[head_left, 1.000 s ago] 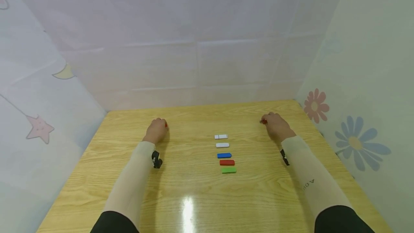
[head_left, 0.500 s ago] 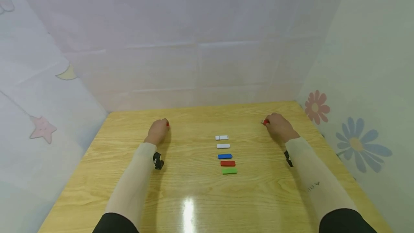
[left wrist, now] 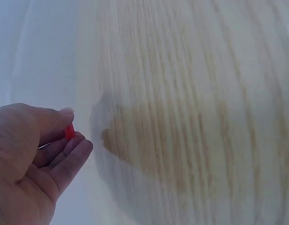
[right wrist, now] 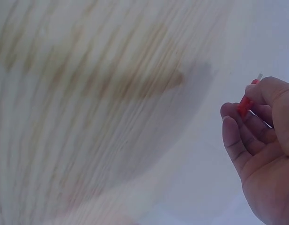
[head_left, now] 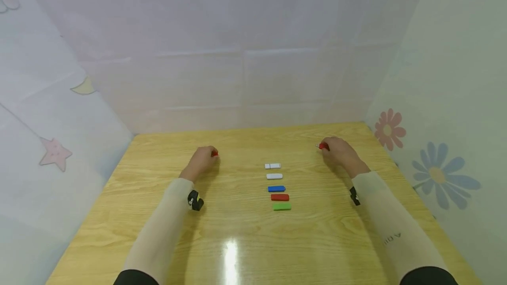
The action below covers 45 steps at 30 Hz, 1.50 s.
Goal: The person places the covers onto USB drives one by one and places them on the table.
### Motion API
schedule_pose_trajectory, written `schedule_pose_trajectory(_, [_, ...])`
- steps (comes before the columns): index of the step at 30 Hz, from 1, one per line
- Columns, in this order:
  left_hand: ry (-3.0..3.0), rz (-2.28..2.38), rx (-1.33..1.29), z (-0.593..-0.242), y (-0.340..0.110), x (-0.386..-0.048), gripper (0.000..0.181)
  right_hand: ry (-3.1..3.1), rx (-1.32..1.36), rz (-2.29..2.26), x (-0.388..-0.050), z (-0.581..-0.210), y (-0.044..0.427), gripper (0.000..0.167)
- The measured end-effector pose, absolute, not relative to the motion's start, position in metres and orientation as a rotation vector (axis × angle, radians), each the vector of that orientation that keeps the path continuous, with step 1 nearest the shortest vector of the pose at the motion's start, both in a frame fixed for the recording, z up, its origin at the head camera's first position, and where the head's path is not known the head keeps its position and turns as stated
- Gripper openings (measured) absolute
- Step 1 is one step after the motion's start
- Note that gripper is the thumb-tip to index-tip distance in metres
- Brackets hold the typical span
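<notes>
Between thumb and fingers, my left hand [head_left: 201, 160] pinches a small red piece [left wrist: 70, 131], mostly hidden, which looks like a cap. On the far right, my right hand [head_left: 339, 153] pinches a red USB stick [right wrist: 245, 102] whose pale plug end pokes out past the thumb. Both hands are raised over the back part of the table. In a column between them lie several USB sticks: a white one with a visible seam [head_left: 272, 166], a plain white one [head_left: 274, 176], a blue one [head_left: 276, 188], a red one [head_left: 280, 197] and a green one [head_left: 282, 206].
The wooden table [head_left: 237, 232] ends at a pale cloth backdrop [head_left: 245, 78]. Decorated sheets flank it, with a pink star [head_left: 55, 154] at left and a blue flower [head_left: 437, 175] at right. A dark wrist camera [head_left: 195, 200] sits on the left sleeve.
My left hand has moved right and inward with the red piece. My right hand has turned slightly, so more of the red USB stick and its plug shows. The row has stayed put.
</notes>
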State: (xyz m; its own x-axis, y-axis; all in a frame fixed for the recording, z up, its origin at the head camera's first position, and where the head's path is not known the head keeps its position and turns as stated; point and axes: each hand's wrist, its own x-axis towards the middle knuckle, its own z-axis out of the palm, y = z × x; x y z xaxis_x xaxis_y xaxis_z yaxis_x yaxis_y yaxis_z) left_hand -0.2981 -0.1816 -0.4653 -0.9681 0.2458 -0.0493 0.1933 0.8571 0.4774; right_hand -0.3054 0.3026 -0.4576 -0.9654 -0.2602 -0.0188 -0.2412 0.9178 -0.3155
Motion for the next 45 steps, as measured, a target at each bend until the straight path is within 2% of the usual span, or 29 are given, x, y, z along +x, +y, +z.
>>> schedule_pose_trajectory(26, [2.865, 0.825, 0.522, -0.452, -0.139, -0.274, 0.026, 3.026, -0.535, -0.55, -0.276, -0.452, 0.279, 0.028])
schedule_pose_trajectory(45, [2.859, 0.779, 0.64, -0.456, -0.121, -0.259, 0.022, 3.022, -0.598, -0.527, -0.259, -0.447, 0.25, 0.026])
